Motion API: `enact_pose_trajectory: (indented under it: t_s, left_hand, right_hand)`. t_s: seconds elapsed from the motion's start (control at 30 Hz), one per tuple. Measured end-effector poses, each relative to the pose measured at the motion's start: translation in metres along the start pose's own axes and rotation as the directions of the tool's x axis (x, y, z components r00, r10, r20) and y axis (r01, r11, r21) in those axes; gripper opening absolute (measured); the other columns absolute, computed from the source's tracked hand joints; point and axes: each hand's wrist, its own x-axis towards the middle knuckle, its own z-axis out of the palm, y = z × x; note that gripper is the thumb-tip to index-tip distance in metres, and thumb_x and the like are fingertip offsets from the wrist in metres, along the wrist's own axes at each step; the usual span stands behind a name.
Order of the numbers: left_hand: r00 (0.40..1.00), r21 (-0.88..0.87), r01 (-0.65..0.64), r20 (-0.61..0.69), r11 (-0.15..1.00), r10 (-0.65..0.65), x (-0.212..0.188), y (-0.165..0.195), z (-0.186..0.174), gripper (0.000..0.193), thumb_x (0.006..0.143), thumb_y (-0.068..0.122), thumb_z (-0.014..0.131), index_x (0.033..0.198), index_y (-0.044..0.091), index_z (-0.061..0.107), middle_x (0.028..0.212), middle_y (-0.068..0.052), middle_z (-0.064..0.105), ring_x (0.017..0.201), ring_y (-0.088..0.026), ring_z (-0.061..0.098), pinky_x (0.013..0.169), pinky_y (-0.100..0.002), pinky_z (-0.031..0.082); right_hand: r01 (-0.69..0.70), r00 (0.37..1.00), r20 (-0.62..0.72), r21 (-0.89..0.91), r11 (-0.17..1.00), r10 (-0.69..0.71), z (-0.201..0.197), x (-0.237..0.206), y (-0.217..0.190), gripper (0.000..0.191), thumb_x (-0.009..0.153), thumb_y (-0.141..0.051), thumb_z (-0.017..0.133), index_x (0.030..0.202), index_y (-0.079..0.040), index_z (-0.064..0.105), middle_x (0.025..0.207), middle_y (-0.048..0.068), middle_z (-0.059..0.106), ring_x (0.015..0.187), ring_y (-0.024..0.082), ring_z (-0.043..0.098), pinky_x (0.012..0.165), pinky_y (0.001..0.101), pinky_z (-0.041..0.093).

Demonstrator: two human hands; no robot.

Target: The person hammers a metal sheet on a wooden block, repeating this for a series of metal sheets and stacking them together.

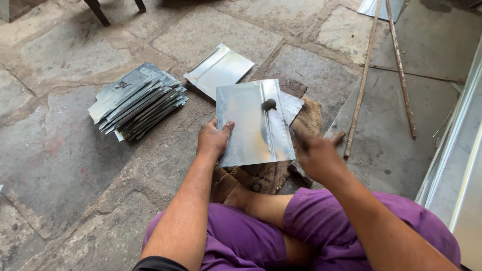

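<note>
Item: metal sheet, rectangular, shiny, with a raised seam running along it right of centre.
Location: centre of scene, over a burlap pad on the stone floor, just beyond the person's crossed legs.
Left hand: flat on the sheet's near-left edge, thumb on top, fingers curled under, pinning it.
Right hand: closed round the handle of a hammer; the dark head shows blurred over the seam.
Long axis: near to far, tilted slightly left at the far end; the seam follows the same line.
Facing: broad face up; far short edge points toward a single loose sheet.
Risk, slip: the sheet is held at one edge only, so a blow could likely skid or pivot it off the pad.
Risk, hand: the thumb lies near the seam; a stray strike may catch it.
Risk, edges: cut edges look sharp against the gripping fingers.
Nearby: stacked sheets left; two rusty rods right.
</note>
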Motion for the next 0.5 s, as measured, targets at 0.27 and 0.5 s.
enact_pose_trajectory:
  t_s: [0.27, 0.5]
  left_hand:
    - [0.999, 0.06, -0.05, 0.014, 0.997, 0.05, -0.002, -0.005, -0.004, 0.044, 0.089, 0.037, 0.074, 0.119, 0.006, 0.073, 0.102, -0.018, 0.079, 0.092, -0.029, 0.077, 0.084, -0.039, 0.058]
    - [0.999, 0.063, -0.028, 0.02, 0.998, 0.027, -0.003, 0.002, -0.005, 0.045, 0.088, 0.038, 0.074, 0.121, 0.007, 0.073, 0.102, -0.016, 0.079, 0.092, -0.028, 0.077, 0.085, -0.038, 0.058]
  right_hand:
    - [0.396, 0.886, -0.416, 0.445, 0.803, -0.207, -0.07, -0.012, -0.001, 0.036, 0.112, -0.031, 0.06, 0.135, -0.004, 0.064, 0.08, 0.003, 0.065, 0.061, 0.006, 0.057, 0.055, 0.0217, 0.046]
    - [0.117, 0.993, -0.035, 0.137, 0.984, -0.114, 0.004, 0.001, 0.015, 0.029, 0.11, -0.024, 0.059, 0.119, 0.003, 0.067, 0.081, 0.007, 0.063, 0.067, 0.015, 0.06, 0.061, 0.0307, 0.048]
